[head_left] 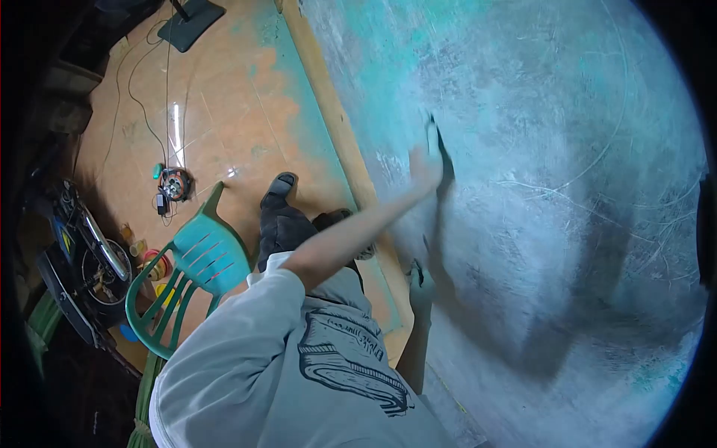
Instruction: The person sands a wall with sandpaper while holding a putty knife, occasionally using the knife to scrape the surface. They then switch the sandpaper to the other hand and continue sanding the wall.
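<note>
My left hand (426,166) reaches across my body to the blue-turquoise wall (515,149). It is pressed on a thin, dark-edged thing (431,119) at the wall surface, whose kind I cannot make out; motion blurs the fingers. Lower down, my right hand (420,291) is close to the same wall, with its fingers curled around a small dark object (417,270). What that object is does not show clearly. Shadows of my arms and head fall on the wall, which has pale scratches and patchy turquoise colour.
A green plastic chair (213,250) stands on the tiled floor (239,112) at left. Beyond it lies an orange-black reel (175,184) with cables. A motorbike (86,261) is at the far left, and a black stand base (191,24) stands farther off. Wall dust colours the floor edge.
</note>
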Motion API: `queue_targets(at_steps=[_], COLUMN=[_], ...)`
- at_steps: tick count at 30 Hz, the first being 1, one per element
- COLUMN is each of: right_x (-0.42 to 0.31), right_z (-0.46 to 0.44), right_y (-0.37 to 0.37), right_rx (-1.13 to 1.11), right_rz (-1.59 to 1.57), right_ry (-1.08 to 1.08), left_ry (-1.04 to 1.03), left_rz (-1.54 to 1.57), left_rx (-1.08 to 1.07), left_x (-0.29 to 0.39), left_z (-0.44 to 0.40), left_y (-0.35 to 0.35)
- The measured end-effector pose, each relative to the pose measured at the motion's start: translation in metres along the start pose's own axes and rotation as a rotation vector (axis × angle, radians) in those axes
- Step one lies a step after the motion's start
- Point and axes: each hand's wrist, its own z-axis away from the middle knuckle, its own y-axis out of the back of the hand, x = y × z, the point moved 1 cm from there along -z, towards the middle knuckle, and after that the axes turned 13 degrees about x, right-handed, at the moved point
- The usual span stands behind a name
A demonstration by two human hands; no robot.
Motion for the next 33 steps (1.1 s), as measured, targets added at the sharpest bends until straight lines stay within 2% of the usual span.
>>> queue_targets(at_steps=[2, 4, 5, 7, 8, 9, 12, 15, 17, 20, 23, 26, 29, 33], right_x=[0.003, 0.012, 0.015, 0.012, 0.012, 0.011, 0.024, 0.04, 0.054, 0.074, 0.083, 0.099, 0.126, 0.153], right_z=[0.005, 0.012, 0.016, 0.027, 0.033, 0.039, 0.044, 0.047, 0.039, 0.026, 0.01, -0.001, -0.007, -0.013], right_y=[-0.001, -0.005, -0.006, -0.008, -0.007, -0.006, -0.002, 0.005, 0.006, 0.011, 0.019, 0.029, 0.032, 0.026], right_rx=[0.027, 0.053, 0.062, 0.076, 0.066, 0.052, 0.008, -0.047, -0.078, -0.151, -0.206, -0.222, -0.259, -0.325], right_rz=[-0.029, -0.082, -0.093, -0.106, -0.099, -0.092, -0.085, -0.038, -0.035, 0.023, 0.035, 0.091, 0.096, 0.112], right_ry=[-0.041, -0.104, -0.095, -0.078, -0.114, -0.15, -0.198, -0.191, -0.14, -0.085, -0.011, 0.104, 0.136, 0.141], left_ry=[0.145, 0.273, 0.342, 0.44, 0.38, 0.563, 0.274, 0.001, 0.021, 0.488, 0.158, 0.244, -0.381, 0.082], left_rz=[-0.109, -0.132, -0.14, -0.208, -0.156, -0.116, -0.204, 0.022, 0.052, -0.245, -0.253, -0.235, -0.084, -0.105], left_rx=[0.01, -0.026, -0.041, 0.018, 0.05, 0.033, -0.078, -0.057, -0.003, -0.231, 0.238, 0.058, 0.165, -0.022], left_x=[0.045, 0.032, 0.02, -0.067, -0.06, -0.101, -0.085, -0.037, -0.017, -0.008, -0.189, -0.14, -0.092, -0.104], left_z=[-0.045, -0.058, -0.056, -0.02, 0.006, 0.031, 0.077, 0.053, 0.021, -0.013, 0.026, 0.081, 0.089, 0.035], left_y=[0.003, 0.006, 0.005, -0.001, 0.011, 0.011, 0.028, 0.016, 0.009, 0.031, 0.004, 0.031, 0.015, 0.028])
